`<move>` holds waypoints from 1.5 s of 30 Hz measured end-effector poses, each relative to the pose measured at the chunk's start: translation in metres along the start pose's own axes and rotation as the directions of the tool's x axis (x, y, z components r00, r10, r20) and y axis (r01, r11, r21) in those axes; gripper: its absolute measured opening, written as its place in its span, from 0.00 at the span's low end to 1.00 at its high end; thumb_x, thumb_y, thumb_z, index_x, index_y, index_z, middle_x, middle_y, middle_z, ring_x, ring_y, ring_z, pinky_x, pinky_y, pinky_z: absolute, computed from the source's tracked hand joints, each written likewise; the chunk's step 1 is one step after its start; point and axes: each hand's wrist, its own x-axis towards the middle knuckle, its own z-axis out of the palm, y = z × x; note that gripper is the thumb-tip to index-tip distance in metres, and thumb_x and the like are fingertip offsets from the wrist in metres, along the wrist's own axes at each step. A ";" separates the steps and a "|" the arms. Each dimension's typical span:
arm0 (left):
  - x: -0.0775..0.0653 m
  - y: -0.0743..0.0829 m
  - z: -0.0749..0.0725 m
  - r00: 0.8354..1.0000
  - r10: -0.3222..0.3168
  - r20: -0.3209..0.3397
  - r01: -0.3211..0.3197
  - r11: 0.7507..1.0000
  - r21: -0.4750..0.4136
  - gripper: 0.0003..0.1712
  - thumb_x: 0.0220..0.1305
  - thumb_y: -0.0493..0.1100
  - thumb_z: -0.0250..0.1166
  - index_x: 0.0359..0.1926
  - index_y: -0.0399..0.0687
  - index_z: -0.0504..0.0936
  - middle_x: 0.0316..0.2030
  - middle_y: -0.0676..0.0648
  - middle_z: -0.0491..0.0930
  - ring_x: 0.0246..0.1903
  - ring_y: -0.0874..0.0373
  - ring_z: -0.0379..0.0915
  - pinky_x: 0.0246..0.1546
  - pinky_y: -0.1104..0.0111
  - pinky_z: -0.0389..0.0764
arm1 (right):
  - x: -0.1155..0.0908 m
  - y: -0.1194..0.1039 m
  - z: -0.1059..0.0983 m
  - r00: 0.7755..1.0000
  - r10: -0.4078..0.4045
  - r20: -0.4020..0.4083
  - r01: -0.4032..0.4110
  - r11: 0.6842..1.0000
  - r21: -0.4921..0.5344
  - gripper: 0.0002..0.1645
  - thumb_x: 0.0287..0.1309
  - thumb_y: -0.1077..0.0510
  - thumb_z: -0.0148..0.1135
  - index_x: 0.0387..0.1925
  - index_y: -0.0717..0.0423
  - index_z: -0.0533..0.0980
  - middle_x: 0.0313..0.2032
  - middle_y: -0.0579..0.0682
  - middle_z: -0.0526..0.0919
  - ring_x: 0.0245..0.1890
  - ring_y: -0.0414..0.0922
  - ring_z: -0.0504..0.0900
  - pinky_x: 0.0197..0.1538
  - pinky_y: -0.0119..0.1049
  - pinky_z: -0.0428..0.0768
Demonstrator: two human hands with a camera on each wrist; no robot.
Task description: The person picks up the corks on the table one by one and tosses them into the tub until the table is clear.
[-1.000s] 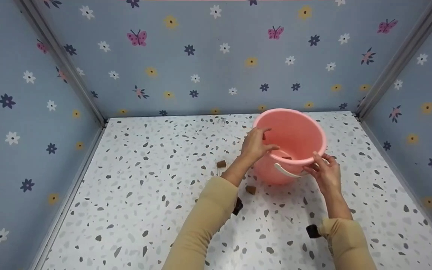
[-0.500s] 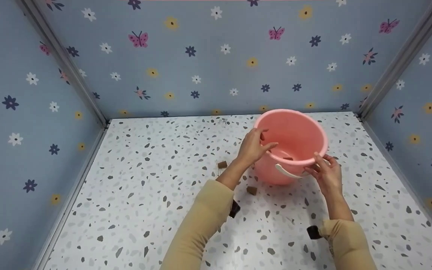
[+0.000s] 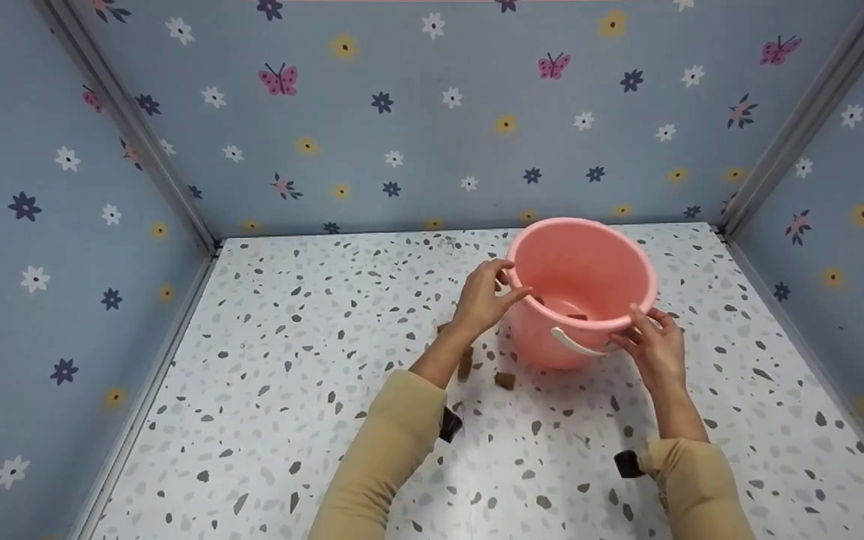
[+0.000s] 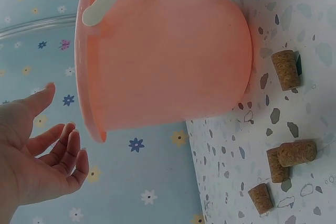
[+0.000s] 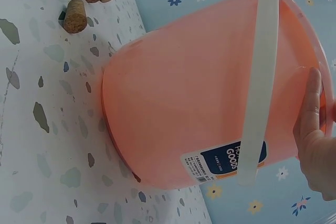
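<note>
A pink bucket (image 3: 552, 341) with a white handle (image 3: 573, 343) stands upright on the speckled surface. My right hand (image 3: 657, 352) holds its rim at the near right side, as the right wrist view also shows. My left hand (image 3: 481, 300) is beside the left rim; the left wrist view shows it apart from the bucket, fingers loosely bent and holding nothing. Below it lie several corks, among them one near the bucket base (image 4: 287, 70), one leaning on another (image 4: 296, 152) and one farther off (image 4: 260, 198). Small brown pieces (image 3: 577, 316), probably corks, show inside the bucket.
Blue panels (image 3: 432, 112) printed with flowers and butterflies enclose the back and both sides. Grey metal strips (image 3: 124, 120) run along their corners. The white speckled surface (image 3: 289, 390) stretches left of the bucket and in front of it.
My left hand has drawn back left and towards me, from over the bucket's mouth to outside its rim. Another cork now shows beside the left wrist. The right hand and bucket stay put.
</note>
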 end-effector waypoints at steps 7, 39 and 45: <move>-0.010 -0.015 0.000 1.000 0.000 0.001 0.000 1.000 -0.003 0.26 0.52 0.46 0.65 0.50 0.37 0.73 0.33 0.42 0.73 0.34 0.49 0.69 0.33 0.71 0.69 | 0.006 0.006 -0.010 0.996 -0.052 0.076 0.047 0.997 0.063 0.24 0.48 0.60 0.65 0.42 0.62 0.61 0.27 0.54 0.77 0.25 0.45 0.80 0.31 0.35 0.78; -0.069 -0.078 0.037 0.997 -0.062 0.052 0.067 0.994 -0.092 0.17 0.48 0.39 0.69 0.39 0.35 0.78 0.29 0.38 0.75 0.27 0.50 0.71 0.31 0.67 0.71 | 0.007 0.007 -0.009 0.998 -0.036 0.049 0.034 0.999 0.028 0.23 0.49 0.60 0.63 0.43 0.62 0.61 0.26 0.54 0.77 0.23 0.44 0.80 0.29 0.33 0.78; -0.078 -0.084 0.051 0.995 -0.063 0.071 0.071 0.992 -0.109 0.16 0.46 0.37 0.69 0.38 0.34 0.79 0.25 0.38 0.75 0.20 0.63 0.63 0.23 0.73 0.68 | 0.007 0.008 -0.009 0.997 -0.049 0.054 0.047 0.998 0.031 0.24 0.49 0.60 0.64 0.42 0.62 0.61 0.26 0.54 0.77 0.23 0.44 0.80 0.28 0.33 0.78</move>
